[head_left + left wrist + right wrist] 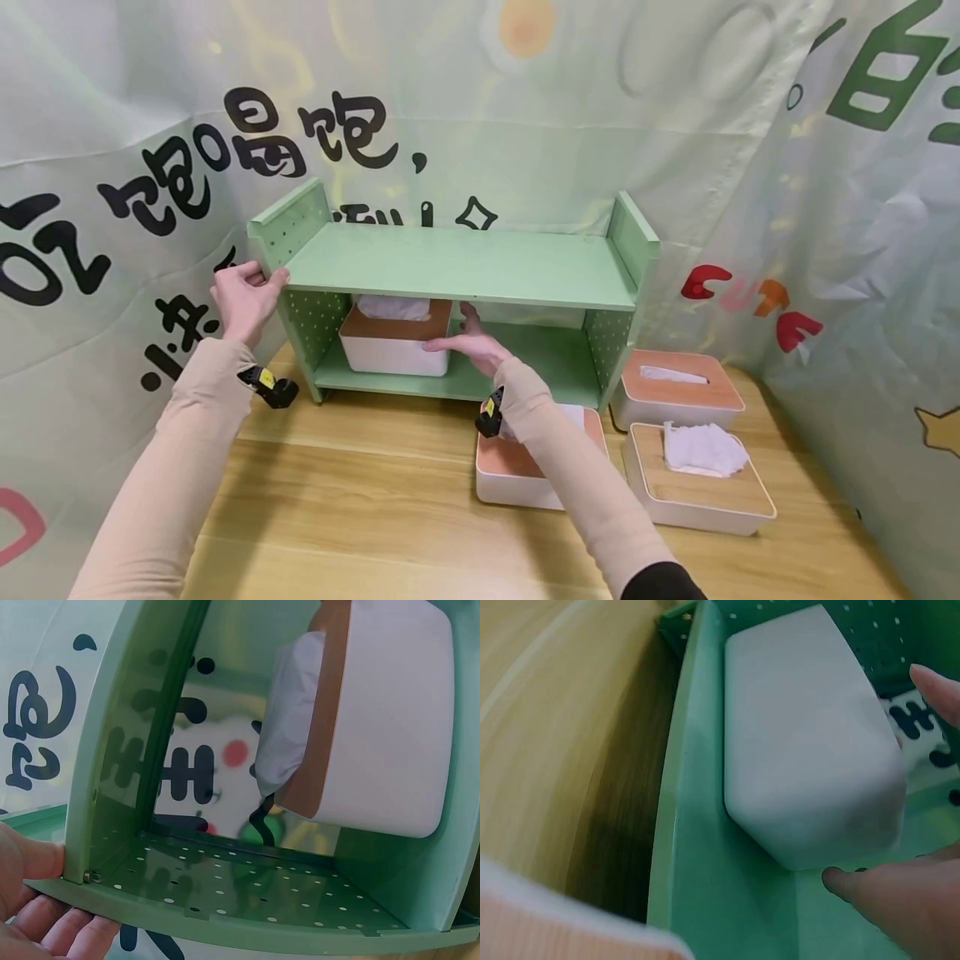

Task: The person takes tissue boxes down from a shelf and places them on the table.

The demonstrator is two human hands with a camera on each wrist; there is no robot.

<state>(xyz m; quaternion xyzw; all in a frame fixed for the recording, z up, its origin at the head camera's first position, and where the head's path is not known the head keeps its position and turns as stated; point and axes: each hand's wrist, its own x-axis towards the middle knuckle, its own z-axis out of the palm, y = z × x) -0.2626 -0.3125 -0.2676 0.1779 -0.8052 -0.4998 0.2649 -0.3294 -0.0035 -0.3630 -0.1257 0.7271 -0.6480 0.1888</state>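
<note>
A green two-tier shelf (465,262) stands on the wooden table. My left hand (246,302) grips the front edge of its left side panel, thumb and curled fingers on either side of the board in the left wrist view. On the lower tier, toward the left, sits a white tissue box (397,357) with a brown lid and a tissue sticking out. My right hand (482,345) is at that box's right end, fingers extended. Its thumb (840,883) lies close to the box's corner; whether it touches cannot be made out.
Beside the shelf's right front are three more tissue boxes: one with a pinkish lid (517,487) under my right forearm, one behind (678,408), and one with a light wood lid (701,507). A printed curtain (525,142) hangs behind and along both sides.
</note>
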